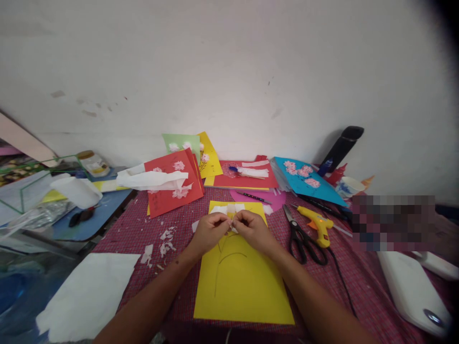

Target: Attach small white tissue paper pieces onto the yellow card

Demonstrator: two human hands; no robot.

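Observation:
My left hand (212, 231) and my right hand (254, 231) meet over the upper part of a yellow sheet of card (247, 291). Thumbs and index fingers of both are closed in a pinch on a small piece of white tissue paper, mostly hidden by the fingertips. Dark curved lines are drawn on the card below them. Just beyond my fingers, white tissue pieces (219, 209) lie at the card's top edge. To the right are black-handled scissors (301, 239) and a yellow glue gun (317, 224) with a black cord.
Red cards (167, 193) with tissue flowers and white paper strips (154, 179) lie at the back left. A blue card (310, 179) leans at the back right near a black bottle (340, 148). Torn tissue scraps (167, 243) and a white sheet (89, 291) lie left.

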